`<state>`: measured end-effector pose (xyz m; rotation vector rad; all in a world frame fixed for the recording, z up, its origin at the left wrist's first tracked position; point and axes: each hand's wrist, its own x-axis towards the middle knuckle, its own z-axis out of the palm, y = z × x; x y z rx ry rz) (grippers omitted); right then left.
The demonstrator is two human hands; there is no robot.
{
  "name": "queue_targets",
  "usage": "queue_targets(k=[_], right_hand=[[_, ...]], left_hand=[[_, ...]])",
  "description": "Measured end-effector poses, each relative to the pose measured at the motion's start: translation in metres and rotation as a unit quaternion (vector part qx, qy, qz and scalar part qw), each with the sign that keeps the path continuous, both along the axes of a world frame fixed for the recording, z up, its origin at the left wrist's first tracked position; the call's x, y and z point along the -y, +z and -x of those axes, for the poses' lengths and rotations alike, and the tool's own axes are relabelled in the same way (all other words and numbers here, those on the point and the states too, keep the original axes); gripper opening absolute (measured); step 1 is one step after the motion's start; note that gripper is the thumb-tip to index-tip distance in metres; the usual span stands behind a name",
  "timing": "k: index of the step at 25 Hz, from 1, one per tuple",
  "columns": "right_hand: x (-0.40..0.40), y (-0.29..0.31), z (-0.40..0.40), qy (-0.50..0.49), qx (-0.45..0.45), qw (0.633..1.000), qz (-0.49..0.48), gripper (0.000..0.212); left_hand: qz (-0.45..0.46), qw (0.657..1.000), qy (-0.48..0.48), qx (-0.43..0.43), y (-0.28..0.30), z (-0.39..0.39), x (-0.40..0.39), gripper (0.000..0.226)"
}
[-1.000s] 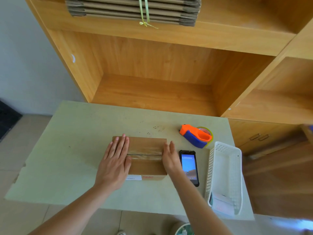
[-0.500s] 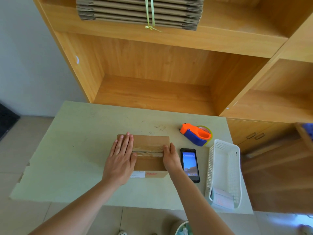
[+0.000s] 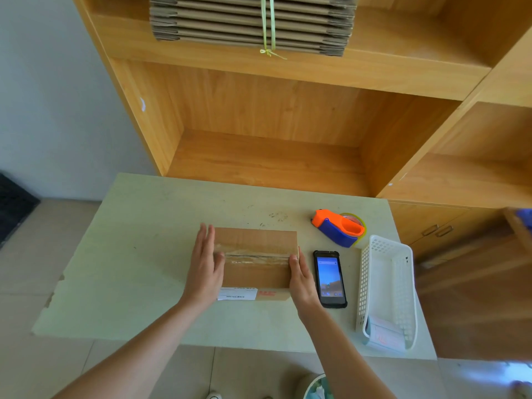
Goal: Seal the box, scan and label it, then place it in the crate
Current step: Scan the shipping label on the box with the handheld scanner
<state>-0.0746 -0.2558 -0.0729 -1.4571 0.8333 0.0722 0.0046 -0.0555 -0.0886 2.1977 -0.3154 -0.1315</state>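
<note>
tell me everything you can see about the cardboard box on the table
The cardboard box is brown and shallow, lying flat on the pale table. Its top flaps are closed, with clear tape along the centre seam. A white label sits on its near side. The left hand lies against its left end, the right hand against its right end.

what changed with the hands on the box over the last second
The left hand slid off the top of the box to its left end, fingers straight. The right hand stayed flat against the right end. Box, phone, tape dispenser and white basket did not move on the table.
</note>
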Motion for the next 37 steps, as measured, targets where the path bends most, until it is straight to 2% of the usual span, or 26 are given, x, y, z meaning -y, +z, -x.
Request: queue_targets(k=[3, 8, 13, 17, 25, 28, 30, 32, 35, 37], right_hand=[[-0.002, 0.001, 0.000, -0.001, 0.004, 1.000, 0.013, 0.051], [-0.002, 0.001, 0.001, 0.005, 0.025, 1.000, 0.013, 0.056], [-0.004, -0.011, 0.028, -0.042, 0.075, 0.996, 0.040, 0.044], [-0.008, -0.025, 0.045, -0.010, 0.087, 0.996, 0.016, 0.046], [0.000, -0.020, 0.041, 0.017, 0.082, 0.996, 0.031, 0.050], [0.003, -0.012, 0.038, -0.008, 0.081, 0.996, 0.038, 0.035], [0.006, -0.008, 0.033, -0.036, 0.071, 0.996, 0.037, 0.018], [0.008, -0.003, 0.025, -0.046, 0.060, 0.996, 0.052, 0.012], [0.009, 0.007, 0.015, -0.052, 0.043, 0.996, 0.064, 0.023], [0.009, 0.009, 0.012, -0.048, 0.030, 0.998, 0.035, 0.035]], left_hand=[[0.053, 0.993, 0.084, -0.066, -0.002, 0.017, -0.015, 0.057], [0.140, 0.968, 0.105, -0.180, -0.002, 0.025, -0.019, 0.046], [0.127, 0.967, 0.106, -0.194, 0.005, 0.018, -0.020, 0.045], [0.119, 0.967, 0.096, -0.204, 0.005, 0.022, -0.019, 0.046], [0.216, 0.925, 0.162, -0.269, 0.012, 0.017, -0.016, 0.050], [0.284, 0.894, 0.180, -0.297, 0.020, 0.010, -0.018, 0.045], [0.330, 0.884, 0.167, -0.286, 0.022, 0.006, -0.018, 0.021], [0.336, 0.889, 0.144, -0.275, 0.022, 0.005, -0.018, 0.027], [0.337, 0.888, 0.147, -0.276, 0.020, 0.004, -0.018, 0.026], [0.325, 0.887, 0.147, -0.293, 0.021, 0.003, -0.019, 0.033]])
